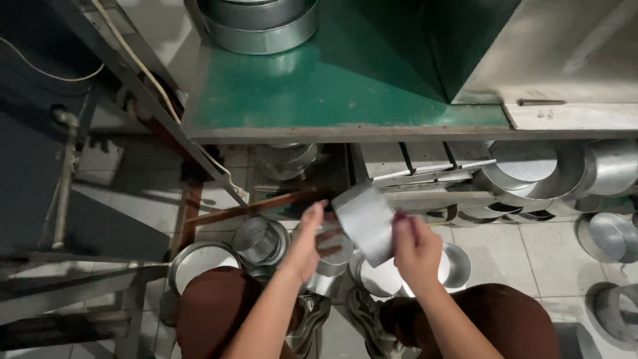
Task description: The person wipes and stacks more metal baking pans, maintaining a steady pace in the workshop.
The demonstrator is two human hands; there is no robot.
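A flat grey sheet-metal piece (pixel 365 223) is held up in front of me, below the edge of the green table top (pixel 332 86). My right hand (pixel 415 249) grips its lower right edge. My left hand (pixel 307 240) is at its left side, fingers spread, with the fingertips near or touching the sheet's left edge. Both hands hover over my knees in brown trousers (pixel 212 306) and over round metal tins (pixel 260 239) on the floor.
Stacked round metal pans (pixel 259 23) stand at the table's far edge. A steel machine housing (pixel 551 46) fills the upper right. More metal pans (pixel 531 176) and lids lie on the tiled floor at right. A metal frame (pixel 73 272) stands at left.
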